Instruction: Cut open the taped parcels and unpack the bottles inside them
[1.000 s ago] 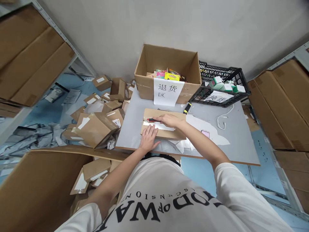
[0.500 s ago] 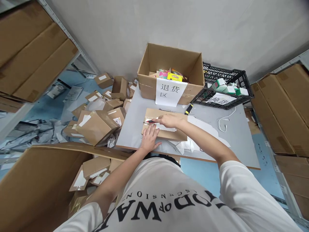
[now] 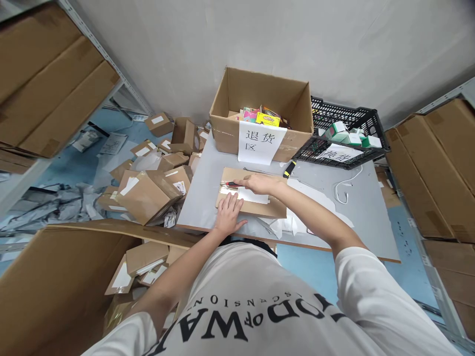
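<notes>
A flat brown cardboard parcel (image 3: 237, 174) with a white label lies on the grey table (image 3: 208, 198). My left hand (image 3: 228, 213) presses flat on the parcel's near edge, fingers spread. My right hand (image 3: 260, 184) rests on top of the parcel and grips a small red and black cutter (image 3: 230, 184), whose tip points left along the taped seam.
Behind the parcel stands an open carton (image 3: 261, 111) with a paper sign and colourful packs, beside a black crate (image 3: 343, 133) of small boxes. A yellow-black marker (image 3: 289, 168) and white cable (image 3: 343, 188) lie on the table. Brown parcels (image 3: 148, 190) pile up at left; shelving flanks both sides.
The cutter in my right hand has slid a little back and forth along the parcel's seam. My left hand has stayed pressed on the parcel. The view shifted slightly.
</notes>
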Action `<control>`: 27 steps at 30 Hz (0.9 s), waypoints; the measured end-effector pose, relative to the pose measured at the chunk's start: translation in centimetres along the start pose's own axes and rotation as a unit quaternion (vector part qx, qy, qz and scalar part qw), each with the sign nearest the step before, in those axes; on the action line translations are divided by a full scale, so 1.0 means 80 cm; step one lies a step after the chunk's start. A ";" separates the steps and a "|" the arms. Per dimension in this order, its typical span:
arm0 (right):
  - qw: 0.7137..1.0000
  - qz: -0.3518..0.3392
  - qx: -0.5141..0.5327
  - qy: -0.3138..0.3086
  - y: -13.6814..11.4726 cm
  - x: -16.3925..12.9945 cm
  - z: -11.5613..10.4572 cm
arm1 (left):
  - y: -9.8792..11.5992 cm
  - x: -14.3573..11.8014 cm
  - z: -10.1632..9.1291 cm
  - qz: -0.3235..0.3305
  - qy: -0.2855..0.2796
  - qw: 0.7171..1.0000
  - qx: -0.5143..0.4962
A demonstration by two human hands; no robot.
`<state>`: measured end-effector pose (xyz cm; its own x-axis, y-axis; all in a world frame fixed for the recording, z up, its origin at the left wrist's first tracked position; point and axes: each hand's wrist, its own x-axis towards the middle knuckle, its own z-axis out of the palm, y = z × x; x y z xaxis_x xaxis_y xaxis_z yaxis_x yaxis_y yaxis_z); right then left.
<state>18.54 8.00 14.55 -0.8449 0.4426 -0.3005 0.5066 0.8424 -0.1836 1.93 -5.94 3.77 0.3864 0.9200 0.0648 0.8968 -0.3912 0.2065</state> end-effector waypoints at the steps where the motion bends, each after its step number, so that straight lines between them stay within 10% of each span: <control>1: 1.000 -0.002 0.005 -0.003 0.000 0.001 -0.002 | 0.000 0.000 0.000 0.000 -0.001 1.000 0.000; 16: 0.996 0.009 -0.026 -0.090 -0.026 0.014 -0.052 | -0.001 0.000 -0.003 0.007 -0.014 1.000 0.009; 27: 0.992 0.055 -0.032 -0.105 0.005 -0.034 -0.023 | 0.003 0.000 -0.008 0.002 -0.019 1.000 0.013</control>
<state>20.72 7.74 17.04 -0.7279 0.4642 -0.5047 0.5755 0.8137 -0.0816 2.01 -5.98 4.41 0.3984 0.9168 0.0278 0.9002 -0.3966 0.1798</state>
